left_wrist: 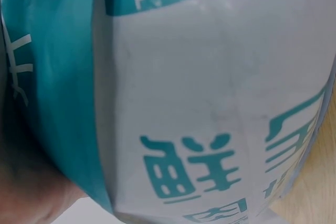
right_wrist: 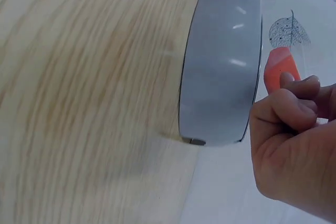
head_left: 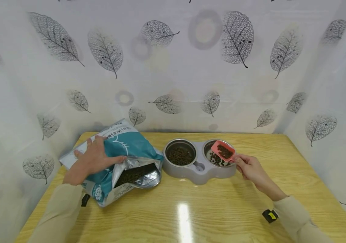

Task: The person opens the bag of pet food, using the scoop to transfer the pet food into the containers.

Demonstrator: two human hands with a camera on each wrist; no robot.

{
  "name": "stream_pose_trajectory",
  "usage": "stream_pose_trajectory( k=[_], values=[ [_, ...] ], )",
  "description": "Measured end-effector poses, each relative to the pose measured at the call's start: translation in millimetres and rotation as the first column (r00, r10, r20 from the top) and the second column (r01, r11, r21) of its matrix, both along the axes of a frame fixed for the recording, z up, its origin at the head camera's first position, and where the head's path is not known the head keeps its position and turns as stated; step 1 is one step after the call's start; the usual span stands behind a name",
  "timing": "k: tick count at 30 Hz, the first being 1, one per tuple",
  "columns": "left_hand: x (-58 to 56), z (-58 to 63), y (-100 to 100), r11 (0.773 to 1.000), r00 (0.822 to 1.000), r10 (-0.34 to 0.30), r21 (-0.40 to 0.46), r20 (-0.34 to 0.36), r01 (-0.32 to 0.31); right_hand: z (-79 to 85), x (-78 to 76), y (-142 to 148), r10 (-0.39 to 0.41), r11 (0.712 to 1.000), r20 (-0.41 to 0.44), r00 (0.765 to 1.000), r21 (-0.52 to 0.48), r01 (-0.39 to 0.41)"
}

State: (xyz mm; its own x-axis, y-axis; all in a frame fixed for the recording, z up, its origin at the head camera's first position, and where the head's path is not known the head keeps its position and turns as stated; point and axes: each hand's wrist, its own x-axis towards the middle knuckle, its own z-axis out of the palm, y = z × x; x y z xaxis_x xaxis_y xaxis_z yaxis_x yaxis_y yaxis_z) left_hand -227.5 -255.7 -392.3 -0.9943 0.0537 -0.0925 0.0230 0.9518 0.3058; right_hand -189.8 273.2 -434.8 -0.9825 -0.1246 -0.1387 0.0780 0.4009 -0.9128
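My right hand (head_left: 253, 170) pinches the handle of a small red scoop (head_left: 230, 158) that carries brown kibble. The scoop is over the right bowl (head_left: 204, 148) of a grey double feeder, where loose kibble (head_left: 215, 158) partly covers the bottom. In the right wrist view, my curled fingers (right_wrist: 283, 111) hold the scoop (right_wrist: 279, 69). My left hand (head_left: 92, 158) rests with spread fingers on a teal and white pet food bag (head_left: 136, 143). The bag lies on its side, its mouth open toward me with kibble inside. Its printed side (left_wrist: 173, 103) fills the left wrist view.
The left bowl (head_left: 168, 145) of the feeder (head_left: 195, 173) contains a layer of kibble. Everything stands on a wood-grain table (head_left: 215, 212). A pale leaf-patterned curtain (head_left: 179, 67) encloses the back and sides. Small black devices (head_left: 269, 216) hang at both wrists.
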Motion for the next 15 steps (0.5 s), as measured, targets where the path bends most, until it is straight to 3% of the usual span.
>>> stream_pose_trajectory(
  k=[4, 9, 12, 15],
  values=[
    [-0.6, 0.4, 0.4, 1.0, 1.0, 0.001, 0.001, -0.001, -0.001, -0.9, 1.3, 7.3, -0.026, 0.985, -0.066, 0.997, 0.167, 0.037],
    [-1.2, -0.1, 0.2, 1.0, 1.0, 0.001, 0.001, -0.006, -0.001, -5.2, 0.9, 13.2, -0.006, 0.919, -0.23, 0.973, 0.383, 0.096],
    [-0.3, -0.1, 0.2, 1.0, 1.0, 0.002, 0.001, -0.001, -0.002, -9.1, -0.6, 13.6, 0.053, 0.861, -0.366, 0.929, 0.489, 0.144],
    [1.1, -0.1, 0.1, 1.0, 1.0, 0.007, -0.001, 0.005, -0.007, -11.7, -2.3, 10.5, 0.134, 0.798, -0.487, 0.863, 0.569, 0.197]
  ],
)
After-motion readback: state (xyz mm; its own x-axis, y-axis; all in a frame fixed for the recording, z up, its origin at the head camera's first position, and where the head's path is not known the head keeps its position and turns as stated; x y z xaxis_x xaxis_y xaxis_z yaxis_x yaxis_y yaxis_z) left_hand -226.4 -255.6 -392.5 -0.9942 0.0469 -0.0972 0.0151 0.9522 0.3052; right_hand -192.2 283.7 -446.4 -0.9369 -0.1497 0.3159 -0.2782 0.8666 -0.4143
